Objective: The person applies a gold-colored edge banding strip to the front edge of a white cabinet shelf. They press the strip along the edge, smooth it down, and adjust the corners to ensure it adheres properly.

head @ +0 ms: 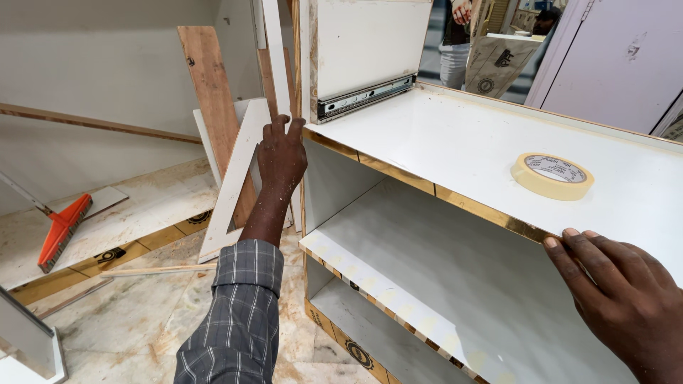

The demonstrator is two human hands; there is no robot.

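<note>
Leaning at the left of the frame, an orange broom [62, 229] lies on the dusty floor [142, 313] beside loose offcuts, and a brown plank [213, 92] and white boards [238, 178] stand propped against the wall; I judge that a nudge could send these sliding down onto the arm reaching past them. Just right of them, the left hand [282, 158] presses flat, fingers extended rather than curled, against the front corner of the white cabinet [398, 235], at the end of its gold edge strip [420, 183]. A metal drawer slide [364, 96] sits just above those fingers, and a slip upward could likely catch them on it. In the middle, the lower shelf edge carries taped strip [384, 299]; it looks loosely held and might peel if bumped. Further right, a roll of masking tape [552, 176] rests on the top panel, well apart from both hands, and could roll off if the cabinet is jolted. At lower right, the right hand [619, 299] lies open with fingertips on the gold strip's edge, gripping nothing; uneven pressure there might lift or crease it.
</note>
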